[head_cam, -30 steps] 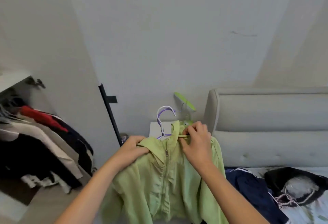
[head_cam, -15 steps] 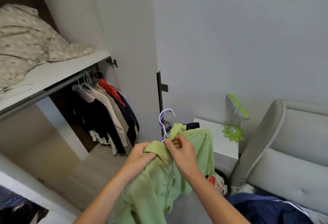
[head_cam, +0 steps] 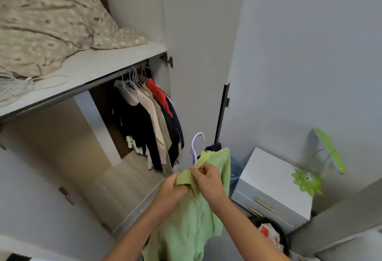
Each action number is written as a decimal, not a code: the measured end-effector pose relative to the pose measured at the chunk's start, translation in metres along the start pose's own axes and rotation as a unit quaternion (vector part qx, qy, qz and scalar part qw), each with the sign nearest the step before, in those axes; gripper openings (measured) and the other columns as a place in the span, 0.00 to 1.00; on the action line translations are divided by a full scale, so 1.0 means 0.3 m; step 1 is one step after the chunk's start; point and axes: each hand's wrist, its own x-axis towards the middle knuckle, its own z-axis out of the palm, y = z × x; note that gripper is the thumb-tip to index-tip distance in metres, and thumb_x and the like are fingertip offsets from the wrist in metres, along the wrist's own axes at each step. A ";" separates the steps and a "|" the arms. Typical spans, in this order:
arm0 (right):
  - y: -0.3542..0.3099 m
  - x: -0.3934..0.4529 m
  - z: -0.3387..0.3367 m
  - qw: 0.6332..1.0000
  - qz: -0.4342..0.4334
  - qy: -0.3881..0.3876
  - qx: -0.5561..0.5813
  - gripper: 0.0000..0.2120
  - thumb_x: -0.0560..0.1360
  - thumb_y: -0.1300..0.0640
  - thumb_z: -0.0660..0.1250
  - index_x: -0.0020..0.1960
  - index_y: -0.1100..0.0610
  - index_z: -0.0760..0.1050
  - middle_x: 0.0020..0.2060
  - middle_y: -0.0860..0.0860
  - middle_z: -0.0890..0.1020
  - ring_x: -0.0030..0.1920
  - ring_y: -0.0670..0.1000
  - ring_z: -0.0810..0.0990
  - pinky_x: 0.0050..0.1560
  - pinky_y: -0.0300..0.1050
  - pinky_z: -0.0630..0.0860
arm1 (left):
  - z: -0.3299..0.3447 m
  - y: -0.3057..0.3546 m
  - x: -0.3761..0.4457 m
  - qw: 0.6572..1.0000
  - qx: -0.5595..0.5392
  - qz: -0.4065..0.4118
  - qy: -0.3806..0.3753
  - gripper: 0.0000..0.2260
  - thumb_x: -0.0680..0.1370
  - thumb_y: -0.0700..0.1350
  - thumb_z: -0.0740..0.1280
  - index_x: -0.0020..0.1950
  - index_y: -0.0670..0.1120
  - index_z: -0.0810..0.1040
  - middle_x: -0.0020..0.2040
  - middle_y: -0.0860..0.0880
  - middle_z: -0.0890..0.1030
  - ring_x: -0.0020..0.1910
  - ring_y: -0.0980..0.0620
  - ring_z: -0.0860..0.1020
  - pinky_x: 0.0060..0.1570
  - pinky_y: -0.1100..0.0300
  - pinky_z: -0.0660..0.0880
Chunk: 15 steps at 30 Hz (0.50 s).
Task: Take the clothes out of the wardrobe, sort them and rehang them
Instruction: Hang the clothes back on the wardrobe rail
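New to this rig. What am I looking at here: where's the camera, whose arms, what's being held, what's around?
No robot here: a person wears one wide-angle camera on the head, looking forward and down, so the arms coming up from the bottom edge are theirs. The left hand and right hand both grip the collar of a light green jacket on a purple hanger. Ahead, the open wardrobe has clothes on its rail and patterned bedding on the shelf above. On the right, a nightstand carries a green lamp.
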 end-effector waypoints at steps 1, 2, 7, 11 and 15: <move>-0.008 0.029 0.019 1.000 0.007 -0.007 0.008 0.17 0.81 0.55 0.70 0.37 0.57 0.68 0.29 0.48 0.70 0.33 0.48 0.68 0.36 0.42 0.68 | -0.013 0.003 0.021 1.000 -0.007 -0.002 0.001 0.14 0.71 0.47 0.71 0.55 0.44 0.83 0.49 0.44 0.87 0.46 0.52 0.83 0.44 0.61 0.79; -0.019 0.058 0.038 1.000 0.012 -0.012 0.016 0.17 0.81 0.55 0.69 0.37 0.57 0.68 0.30 0.49 0.69 0.34 0.49 0.68 0.37 0.44 0.67 | -0.026 0.005 0.043 1.000 -0.016 -0.006 0.002 0.14 0.71 0.46 0.71 0.56 0.44 0.83 0.50 0.43 0.87 0.47 0.53 0.84 0.44 0.62 0.79; -0.080 0.199 0.103 0.999 0.006 -0.016 0.036 0.15 0.83 0.57 0.65 0.40 0.56 0.65 0.31 0.49 0.67 0.33 0.47 0.65 0.35 0.43 0.66 | -0.102 0.003 0.156 0.995 -0.079 -0.053 0.019 0.20 0.69 0.49 0.77 0.56 0.41 0.81 0.47 0.43 0.86 0.45 0.49 0.84 0.46 0.56 0.79; -0.096 0.308 0.131 0.996 -0.003 -0.076 0.042 0.10 0.84 0.58 0.62 0.44 0.58 0.69 0.33 0.49 0.68 0.33 0.46 0.66 0.34 0.40 0.67 | -0.145 -0.005 0.227 0.983 -0.159 -0.055 0.079 0.22 0.65 0.53 0.78 0.48 0.38 0.79 0.43 0.41 0.83 0.43 0.45 0.82 0.47 0.52 0.75; -0.084 0.440 0.151 0.990 -0.016 -0.139 0.021 0.11 0.85 0.57 0.59 0.52 0.65 0.71 0.39 0.52 0.72 0.39 0.51 0.70 0.41 0.48 0.70 | -0.153 0.036 0.284 0.959 -0.221 -0.044 0.172 0.15 0.69 0.53 0.77 0.41 0.42 0.81 0.38 0.45 0.83 0.41 0.48 0.82 0.41 0.60 0.76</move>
